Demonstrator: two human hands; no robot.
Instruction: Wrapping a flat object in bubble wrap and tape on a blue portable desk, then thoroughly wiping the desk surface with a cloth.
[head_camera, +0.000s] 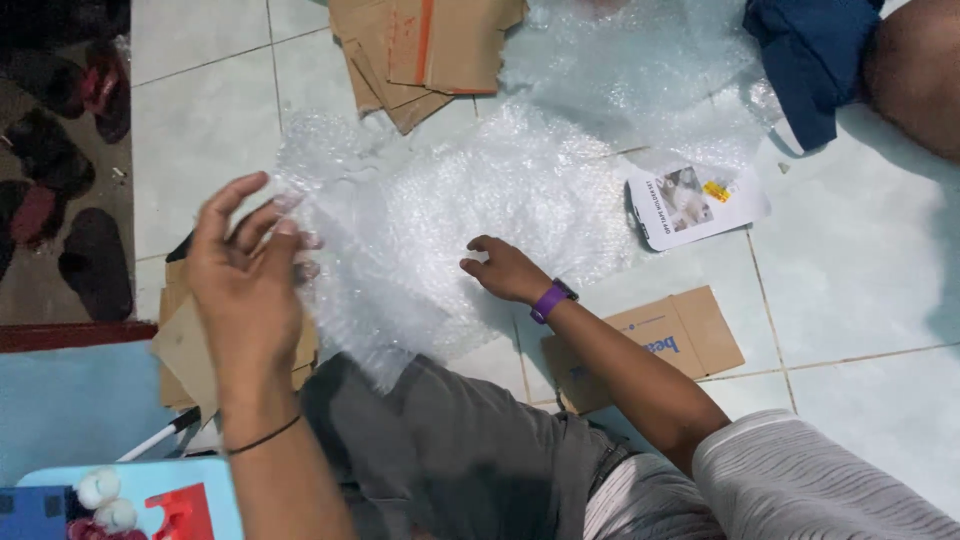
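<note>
The left hand (245, 275) lifts one edge of the bubble wrap (470, 200), its grip apparently pinched on it, while the right hand (505, 268) rests fingers spread on the sheet, pinning it flat to the tiled floor (860, 270) near the flattened cardboard (425, 50).

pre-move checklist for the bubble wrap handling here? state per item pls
1. Left hand has the bubble wrap edge: ok, fingers pinch the raised left edge.
2. Right hand steadies the sheet: ok, it rests flat on the wrap.
3. Sheet lies flat: not ok, it is crumpled and lifted on the left.
4. White packet is off the sheet: cannot tell, its left end meets the wrap's edge.
5. Cardboard pieces are apart from the wrap: not ok, they touch its far edge.
6. Anything lies under the wrap: cannot tell, the sheet blurs the floor.
</note>
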